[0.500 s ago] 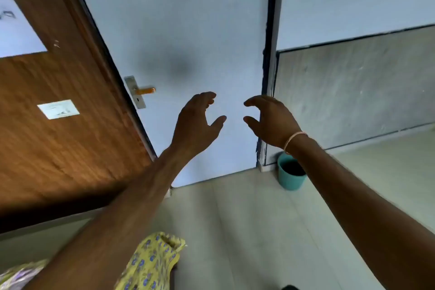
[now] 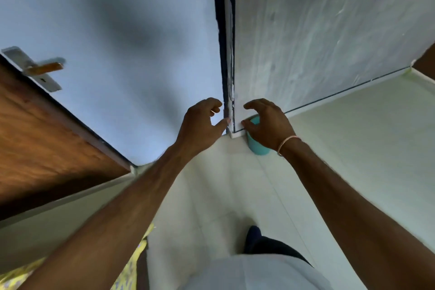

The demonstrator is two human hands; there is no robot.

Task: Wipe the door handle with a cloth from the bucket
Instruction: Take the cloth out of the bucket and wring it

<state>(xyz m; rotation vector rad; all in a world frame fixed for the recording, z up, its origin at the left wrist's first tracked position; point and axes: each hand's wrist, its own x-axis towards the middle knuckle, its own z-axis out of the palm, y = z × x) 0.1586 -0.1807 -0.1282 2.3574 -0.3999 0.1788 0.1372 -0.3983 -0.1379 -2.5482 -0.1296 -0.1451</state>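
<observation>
The head view, the only one, looks down a pale blue door and a grey wall panel to a light tiled floor. Both arms stretch forward and downward. The left hand (image 2: 200, 122) is loosely curled, thumb and fingers apart, holding nothing. The right hand (image 2: 266, 122) is likewise loosely cupped and holds nothing; a thin band circles its wrist.

The teal bucket (image 2: 257, 147) stands on the floor (image 2: 353, 148) against the foot of the wall, just right of the door's dark edge, and the right hand covers most of it from this angle. No cloth can be seen, since the bucket's inside is hidden. The door handle (image 2: 44, 67), an orange lever on a silver plate, sits far to the upper left on the door (image 2: 117, 30), well apart from both hands.

The step in hand appears to be the reach into the bucket for the cloth. To do it well, the right hand, being nearer, should go straight down through the bucket's mouth instead of catching the rim, which could tip so light a container. The fingers should gather the cloth in a full grasp, lifting it clear before turning left. If it is wet, a squeeze over the bucket with the free left hand helping would keep drips off the floor on the way to the handle.
</observation>
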